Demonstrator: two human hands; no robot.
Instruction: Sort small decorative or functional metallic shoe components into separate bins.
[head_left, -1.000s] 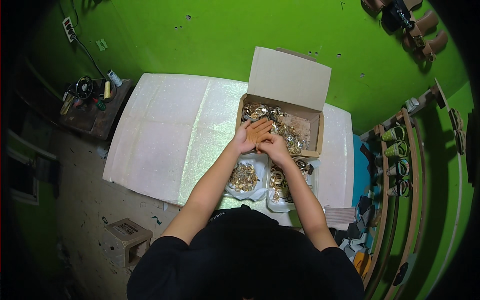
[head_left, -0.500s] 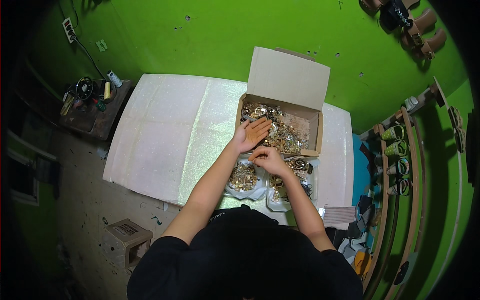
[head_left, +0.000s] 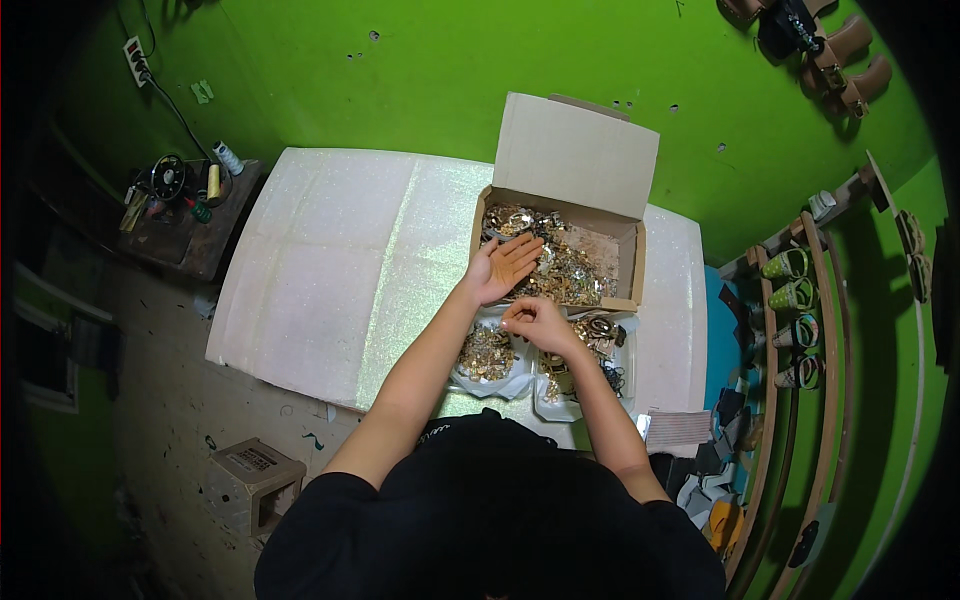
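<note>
My left hand (head_left: pixel 500 272) is held palm up over the left front of a cardboard box (head_left: pixel 641 262), fingers stretched out flat. Anything small lying on that palm is too fine to make out. Small gold and silver metal pieces (head_left: pixel 580 275), looking like buckles and fittings, fill much of the box. Close in front, my right hand (head_left: pixel 540 326) has its thumb and fingertips pressed together; what they pinch, if anything, is hidden. Below it lie a white plastic-lined container (head_left: pixel 522 382) of gold pieces (head_left: pixel 485 357) and a white tray (head_left: pixel 627 352) of larger gold and dark fittings.
The box's lid (head_left: pixel 578 155) stands upright before the green wall. A shimmery white sheet (head_left: pixel 310 260) covers the table. Thread spools (head_left: pixel 228 157) sit on a small dark table (head_left: pixel 190 240) at the left. Sandals (head_left: pixel 792 295) hang on a wooden rack (head_left: pixel 770 430) at the right.
My right hand has shifted very slightly toward me and to the right, its fingertips still pressed together. The left hand stays palm up in the same place.
</note>
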